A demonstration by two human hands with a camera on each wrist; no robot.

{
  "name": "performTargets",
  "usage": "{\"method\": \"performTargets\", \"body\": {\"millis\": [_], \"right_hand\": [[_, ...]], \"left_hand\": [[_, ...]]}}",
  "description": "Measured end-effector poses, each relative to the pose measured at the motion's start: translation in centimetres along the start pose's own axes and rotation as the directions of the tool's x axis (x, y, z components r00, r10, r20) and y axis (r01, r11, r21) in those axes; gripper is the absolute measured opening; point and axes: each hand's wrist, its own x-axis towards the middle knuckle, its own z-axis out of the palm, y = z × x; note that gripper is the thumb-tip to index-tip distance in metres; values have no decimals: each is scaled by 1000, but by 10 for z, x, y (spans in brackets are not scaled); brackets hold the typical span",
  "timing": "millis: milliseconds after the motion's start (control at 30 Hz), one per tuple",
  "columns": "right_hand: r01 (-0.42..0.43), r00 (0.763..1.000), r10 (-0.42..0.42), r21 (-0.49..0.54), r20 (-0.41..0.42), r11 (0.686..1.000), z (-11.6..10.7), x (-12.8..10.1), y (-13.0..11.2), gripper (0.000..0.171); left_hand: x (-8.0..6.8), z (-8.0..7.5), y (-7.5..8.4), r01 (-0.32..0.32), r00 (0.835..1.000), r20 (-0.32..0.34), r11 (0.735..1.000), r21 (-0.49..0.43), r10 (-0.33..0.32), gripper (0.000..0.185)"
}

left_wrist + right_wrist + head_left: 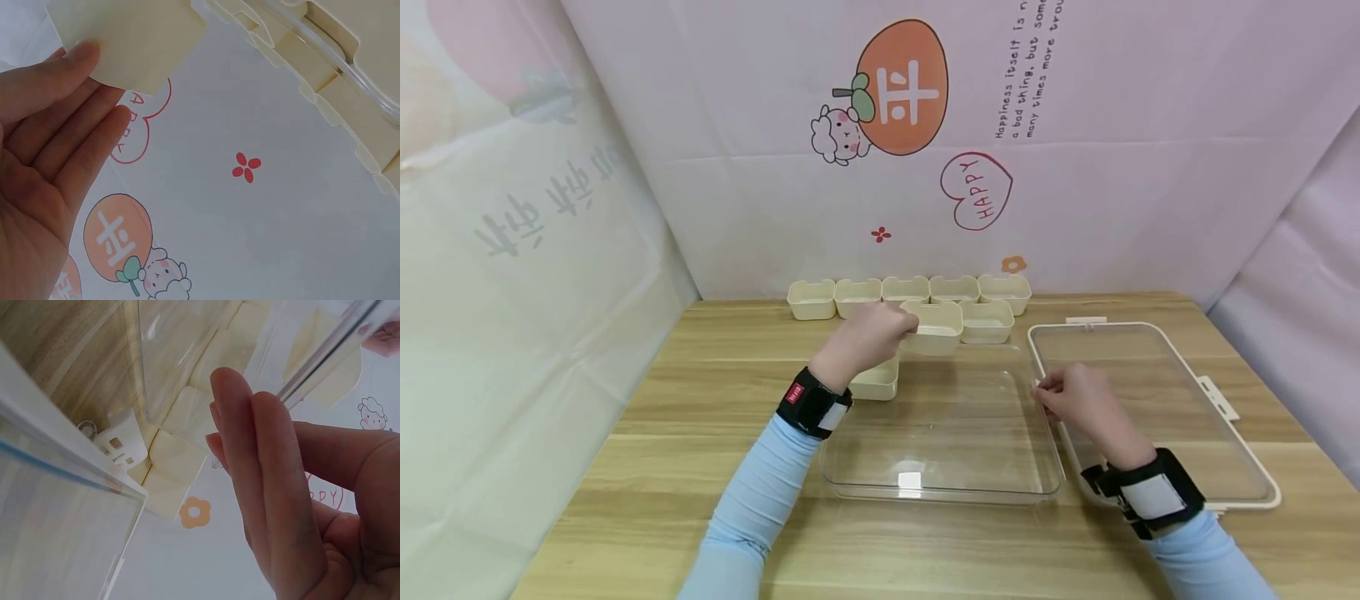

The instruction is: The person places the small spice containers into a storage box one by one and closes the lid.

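Observation:
My left hand (871,335) pinches a cream open-top box (934,340) between thumb and fingers, over the back edge of a clear plastic container (943,442). In the left wrist view, the thumb presses on one face of the box (128,37). Partly hidden by my left wrist, another cream box (880,382) stands at the container's back left corner. My right hand (1081,402) pinches the container's right rim; in the right wrist view the clear rim (331,353) runs between thumb and fingers.
Several cream boxes (811,302) line up along the back wall, with one more box (987,325) in front of them. To the right lies a clear lid (1157,392) with a white frame and clips, close beside the container. A printed cloth (737,217) hangs behind the wooden table (700,433).

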Motion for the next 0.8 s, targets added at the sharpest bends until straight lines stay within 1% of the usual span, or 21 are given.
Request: {"method": "performTargets", "body": {"millis": [167, 333, 533, 800], "right_hand": [[-3, 1000, 3, 14, 4, 1000, -1, 0, 0, 18], [19, 1000, -19, 3, -2, 1000, -2, 1, -2, 17], [23, 1000, -23, -7, 5, 1000, -1, 0, -1, 18], [24, 1000, -24, -17, -1, 1000, 0, 0, 0, 17]], "left_hand": [[1, 2, 4, -22, 999, -27, 999, 35, 23, 28], [2, 5, 9, -19, 999, -39, 999, 26, 20, 29], [0, 6, 17, -27, 1000, -5, 999, -35, 27, 24], [0, 8, 23, -11, 1000, 12, 999, -36, 11, 21]]}}
